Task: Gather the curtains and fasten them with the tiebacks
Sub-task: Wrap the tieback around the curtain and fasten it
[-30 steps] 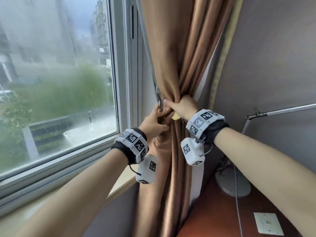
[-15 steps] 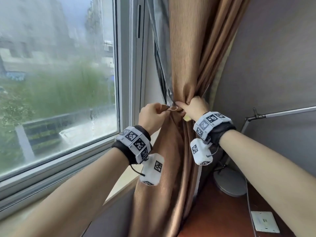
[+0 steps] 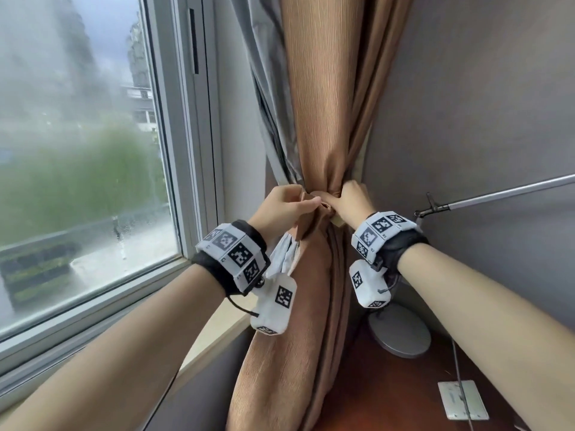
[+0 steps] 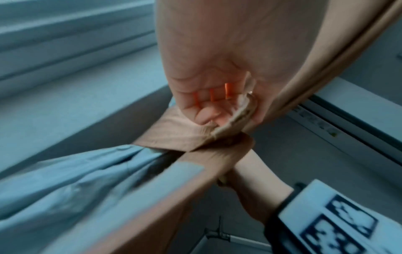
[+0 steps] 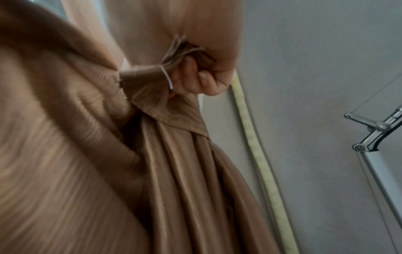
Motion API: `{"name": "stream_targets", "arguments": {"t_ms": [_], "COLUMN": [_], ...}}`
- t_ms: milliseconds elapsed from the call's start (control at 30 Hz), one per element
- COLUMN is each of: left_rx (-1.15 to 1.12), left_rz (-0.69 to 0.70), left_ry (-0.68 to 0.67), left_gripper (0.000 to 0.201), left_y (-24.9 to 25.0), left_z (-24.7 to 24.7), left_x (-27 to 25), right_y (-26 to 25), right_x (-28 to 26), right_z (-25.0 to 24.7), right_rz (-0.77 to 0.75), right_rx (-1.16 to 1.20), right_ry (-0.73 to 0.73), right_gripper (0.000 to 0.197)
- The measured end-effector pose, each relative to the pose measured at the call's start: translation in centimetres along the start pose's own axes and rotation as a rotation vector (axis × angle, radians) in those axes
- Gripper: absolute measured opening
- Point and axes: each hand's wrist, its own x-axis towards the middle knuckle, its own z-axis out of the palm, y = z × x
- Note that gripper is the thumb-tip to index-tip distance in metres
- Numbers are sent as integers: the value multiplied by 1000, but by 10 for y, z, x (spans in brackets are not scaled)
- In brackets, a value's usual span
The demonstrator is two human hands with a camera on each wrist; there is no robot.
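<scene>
The brown curtain (image 3: 323, 126) with its grey lining (image 3: 258, 98) hangs bunched in the corner beside the window. A brown fabric tieback (image 5: 147, 89) wraps round the bunch at its narrowest point. My left hand (image 3: 284, 209) grips one end of the tieback (image 4: 174, 137) on the bunch's left side. My right hand (image 3: 351, 202) pinches the other end (image 5: 180, 55) on the right side, fingers curled round it. The two hands almost touch in front of the curtain. How the two ends join is hidden by my fingers.
The window (image 3: 81, 166) and its sill (image 3: 214, 325) lie to the left. A grey wall (image 3: 482, 104) stands to the right. A desk lamp with a round base (image 3: 401, 334) and metal arm (image 3: 497, 194) stands on a red-brown desk (image 3: 389, 390) holding a white socket plate (image 3: 462, 399).
Both hands have drawn the tieback tighter and nearer each other at the bunch. More grey lining shows at the left of the gather, and the view has shifted right.
</scene>
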Motion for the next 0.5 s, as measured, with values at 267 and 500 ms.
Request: {"name": "stream_targets", "arguments": {"t_ms": [267,500], "left_rx": [221,669], "left_rz": [-31,37], "left_ry": [69,176], "left_gripper": [40,22], "left_y": [-1,-4], "left_z": [52,92], "left_x": [40,64], "right_y": [34,75], "right_x": [15,29], "right_z": [-23,-36], "right_rz": [7,33], "right_rx": [177,268], "right_ry": [-135,-175], "right_gripper": [36,34]}}
